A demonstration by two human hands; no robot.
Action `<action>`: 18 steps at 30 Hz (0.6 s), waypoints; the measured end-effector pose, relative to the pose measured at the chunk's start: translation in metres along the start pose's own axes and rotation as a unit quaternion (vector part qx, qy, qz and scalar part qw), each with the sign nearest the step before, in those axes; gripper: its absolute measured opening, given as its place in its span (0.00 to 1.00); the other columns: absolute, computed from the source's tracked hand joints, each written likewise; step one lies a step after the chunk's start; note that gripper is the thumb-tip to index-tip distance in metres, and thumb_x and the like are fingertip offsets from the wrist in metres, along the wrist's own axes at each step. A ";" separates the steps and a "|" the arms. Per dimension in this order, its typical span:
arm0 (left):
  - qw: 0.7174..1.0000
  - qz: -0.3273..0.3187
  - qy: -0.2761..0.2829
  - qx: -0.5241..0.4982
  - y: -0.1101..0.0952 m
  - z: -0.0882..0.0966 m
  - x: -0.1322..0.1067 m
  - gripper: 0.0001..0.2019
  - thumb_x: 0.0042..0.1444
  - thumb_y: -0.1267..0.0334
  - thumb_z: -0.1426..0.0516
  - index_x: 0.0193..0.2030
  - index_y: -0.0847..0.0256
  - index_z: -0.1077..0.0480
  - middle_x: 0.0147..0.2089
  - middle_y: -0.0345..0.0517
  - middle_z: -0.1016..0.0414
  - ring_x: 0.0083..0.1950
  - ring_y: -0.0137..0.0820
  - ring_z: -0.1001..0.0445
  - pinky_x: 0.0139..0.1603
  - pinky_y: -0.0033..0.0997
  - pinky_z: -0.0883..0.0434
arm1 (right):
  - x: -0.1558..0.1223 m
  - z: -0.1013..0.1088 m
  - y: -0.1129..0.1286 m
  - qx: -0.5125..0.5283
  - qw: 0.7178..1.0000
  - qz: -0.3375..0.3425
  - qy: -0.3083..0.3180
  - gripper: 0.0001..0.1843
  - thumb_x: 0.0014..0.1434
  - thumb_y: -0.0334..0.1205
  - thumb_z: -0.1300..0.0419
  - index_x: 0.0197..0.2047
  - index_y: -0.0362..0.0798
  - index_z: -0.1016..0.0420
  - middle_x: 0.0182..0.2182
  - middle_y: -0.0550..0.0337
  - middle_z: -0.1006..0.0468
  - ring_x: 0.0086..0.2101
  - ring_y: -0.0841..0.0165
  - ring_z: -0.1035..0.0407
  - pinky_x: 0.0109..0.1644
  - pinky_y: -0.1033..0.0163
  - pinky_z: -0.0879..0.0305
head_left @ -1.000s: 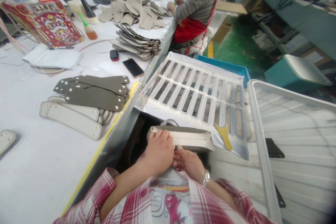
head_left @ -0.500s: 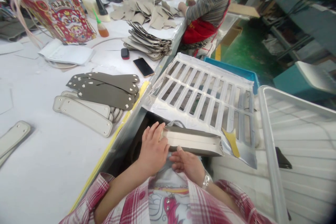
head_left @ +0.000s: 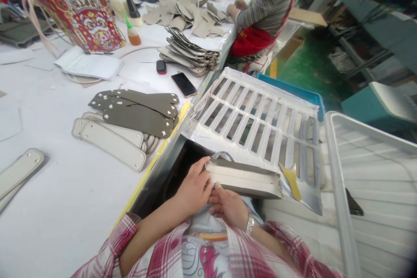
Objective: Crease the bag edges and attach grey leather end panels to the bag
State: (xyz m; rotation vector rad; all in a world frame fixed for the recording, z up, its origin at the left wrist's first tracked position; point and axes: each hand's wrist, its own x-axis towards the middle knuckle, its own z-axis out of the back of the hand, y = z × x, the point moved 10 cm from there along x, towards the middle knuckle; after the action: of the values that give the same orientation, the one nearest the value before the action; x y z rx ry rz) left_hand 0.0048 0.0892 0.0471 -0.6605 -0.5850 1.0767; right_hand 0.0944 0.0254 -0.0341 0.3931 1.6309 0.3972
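Observation:
I hold a long grey leather strip (head_left: 247,179) with folded pale edges in front of my chest, over the near edge of a slotted white rack (head_left: 257,117). My left hand (head_left: 193,189) grips the strip's left end, fingers curled round it. My right hand (head_left: 230,204) lies just below, its fingertips pinching the strip's lower edge. A yellow scrap (head_left: 291,176) rests on the rack beside the strip's right end.
On the white table (head_left: 65,208) to my left lie stacked grey strips (head_left: 137,108) and pale strips (head_left: 112,141), a phone (head_left: 184,84), a glue bottle (head_left: 132,32) and a red patterned bag (head_left: 84,19). Another person (head_left: 263,13) sits farther along. A white tray (head_left: 374,182) stands at my right.
My left hand has slid from the strip's top face to its left end and its fingers have closed there. The view has shifted slightly; the right hand stays below the strip.

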 end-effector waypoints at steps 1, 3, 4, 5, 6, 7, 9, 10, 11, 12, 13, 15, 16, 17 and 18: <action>1.000 0.006 -0.004 -0.001 0.001 0.001 0.001 0.03 0.55 0.70 0.50 0.30 0.62 0.40 0.64 0.51 0.50 0.62 0.38 0.46 0.61 0.41 0.43 | -0.001 -0.004 0.000 0.015 1.000 -0.016 0.008 0.18 0.63 0.49 0.56 0.34 0.43 0.37 0.28 0.55 0.25 0.17 0.77 0.36 0.20 0.72 0.43; 1.000 0.018 -0.011 -0.011 0.005 0.002 0.002 0.02 0.53 0.71 0.50 0.31 0.62 0.41 0.63 0.51 0.49 0.62 0.37 0.46 0.61 0.41 0.42 | -0.001 -0.012 0.001 0.037 0.998 -0.037 0.019 0.17 0.63 0.48 0.57 0.33 0.43 0.38 0.29 0.55 0.25 0.16 0.78 0.37 0.20 0.72 0.44; 0.999 0.022 -0.015 -0.018 0.006 0.003 0.002 0.03 0.52 0.72 0.50 0.33 0.62 0.41 0.63 0.51 0.48 0.62 0.37 0.45 0.61 0.41 0.42 | -0.001 -0.014 0.002 0.038 0.998 -0.039 0.020 0.18 0.64 0.48 0.57 0.33 0.43 0.38 0.29 0.55 0.25 0.16 0.78 0.37 0.20 0.72 0.44; 0.999 0.023 -0.019 -0.024 0.007 0.004 0.002 0.05 0.52 0.73 0.50 0.34 0.61 0.42 0.62 0.51 0.47 0.61 0.36 0.45 0.61 0.42 0.42 | -0.001 -0.016 0.002 0.039 0.998 -0.041 0.021 0.18 0.64 0.48 0.58 0.33 0.43 0.37 0.30 0.55 0.25 0.16 0.78 0.37 0.19 0.72 0.45; 0.999 0.022 -0.021 -0.028 0.007 0.004 0.003 0.06 0.51 0.73 0.50 0.36 0.61 0.42 0.62 0.52 0.47 0.61 0.36 0.45 0.61 0.42 0.42 | 0.000 -0.017 0.001 0.040 0.998 -0.041 0.022 0.19 0.64 0.48 0.58 0.33 0.42 0.37 0.30 0.54 0.25 0.15 0.78 0.38 0.19 0.72 0.45; 0.999 0.019 -0.023 -0.029 0.006 0.003 0.003 0.07 0.52 0.73 0.50 0.38 0.61 0.42 0.62 0.52 0.47 0.62 0.36 0.45 0.61 0.42 0.42 | 0.001 -0.016 0.000 0.037 0.998 -0.043 0.020 0.21 0.64 0.49 0.59 0.33 0.41 0.36 0.30 0.53 0.25 0.15 0.78 0.38 0.18 0.72 0.45; 1.000 0.008 -0.020 -0.020 0.004 -0.002 0.003 0.11 0.54 0.72 0.52 0.45 0.61 0.42 0.63 0.53 0.48 0.63 0.35 0.47 0.62 0.44 0.43 | 0.003 -0.011 -0.004 0.012 0.999 -0.043 0.021 0.25 0.64 0.51 0.62 0.33 0.40 0.35 0.28 0.52 0.25 0.14 0.77 0.39 0.18 0.71 0.44; 1.000 0.002 -0.018 -0.012 0.004 -0.006 0.002 0.15 0.55 0.71 0.53 0.49 0.60 0.43 0.63 0.53 0.49 0.64 0.35 0.47 0.62 0.44 0.43 | 0.003 -0.010 -0.004 -0.014 0.998 -0.035 0.040 0.28 0.64 0.52 0.64 0.32 0.39 0.34 0.26 0.52 0.25 0.14 0.76 0.39 0.19 0.70 0.43; 1.000 -0.007 -0.010 -0.001 0.003 -0.011 0.002 0.19 0.56 0.71 0.53 0.54 0.60 0.46 0.64 0.53 0.50 0.64 0.35 0.48 0.62 0.44 0.43 | 0.000 -0.008 -0.001 -0.044 0.996 -0.017 0.073 0.30 0.64 0.53 0.65 0.32 0.39 0.32 0.25 0.52 0.26 0.15 0.76 0.38 0.21 0.69 0.41; 1.000 -0.018 0.000 0.014 0.002 -0.016 0.002 0.22 0.56 0.71 0.54 0.58 0.60 0.49 0.64 0.53 0.50 0.65 0.35 0.48 0.62 0.44 0.42 | -0.006 -0.007 0.003 -0.073 0.991 0.010 0.114 0.31 0.63 0.55 0.62 0.31 0.38 0.31 0.24 0.52 0.26 0.16 0.75 0.37 0.23 0.69 0.39; 0.999 -0.032 0.013 0.036 0.001 -0.021 0.001 0.25 0.56 0.70 0.54 0.61 0.59 0.52 0.65 0.53 0.51 0.65 0.35 0.48 0.61 0.44 0.41 | -0.015 -0.004 0.008 -0.097 0.982 0.042 0.158 0.30 0.61 0.57 0.57 0.31 0.38 0.29 0.24 0.53 0.26 0.18 0.75 0.36 0.26 0.69 0.38; 0.992 -0.068 0.031 0.104 -0.002 -0.027 -0.001 0.27 0.57 0.69 0.54 0.64 0.57 0.54 0.66 0.52 0.51 0.65 0.36 0.48 0.61 0.45 0.40 | -0.042 0.016 0.020 -0.119 0.960 0.120 0.222 0.25 0.54 0.57 0.44 0.33 0.38 0.27 0.27 0.54 0.25 0.24 0.76 0.33 0.33 0.70 0.37; 0.985 -0.087 0.032 0.145 -0.005 -0.028 -0.001 0.27 0.56 0.69 0.54 0.64 0.57 0.52 0.66 0.51 0.52 0.65 0.37 0.49 0.60 0.47 0.41 | -0.054 0.036 0.025 -0.112 0.957 0.149 0.225 0.24 0.50 0.55 0.40 0.34 0.39 0.26 0.29 0.54 0.24 0.27 0.76 0.33 0.35 0.71 0.37; 0.977 -0.103 0.030 0.186 -0.008 -0.028 0.000 0.26 0.56 0.68 0.53 0.63 0.56 0.49 0.67 0.50 0.53 0.66 0.39 0.50 0.61 0.50 0.42 | -0.063 0.062 0.030 -0.102 0.955 0.181 0.211 0.24 0.50 0.54 0.39 0.36 0.39 0.26 0.30 0.54 0.24 0.29 0.75 0.32 0.37 0.70 0.37; 0.968 -0.114 0.029 0.223 -0.012 -0.029 0.003 0.26 0.55 0.68 0.52 0.62 0.55 0.46 0.68 0.48 0.54 0.67 0.41 0.52 0.61 0.52 0.45 | -0.067 0.096 0.033 -0.085 0.960 0.203 0.171 0.24 0.52 0.55 0.41 0.36 0.39 0.27 0.30 0.54 0.25 0.28 0.75 0.32 0.36 0.69 0.37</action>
State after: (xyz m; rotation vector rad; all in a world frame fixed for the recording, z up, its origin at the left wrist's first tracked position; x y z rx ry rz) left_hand 0.0336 0.0823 0.0371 -0.2232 -0.3399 0.9259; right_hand 0.1970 0.0250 0.0313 0.5543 1.8318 0.9530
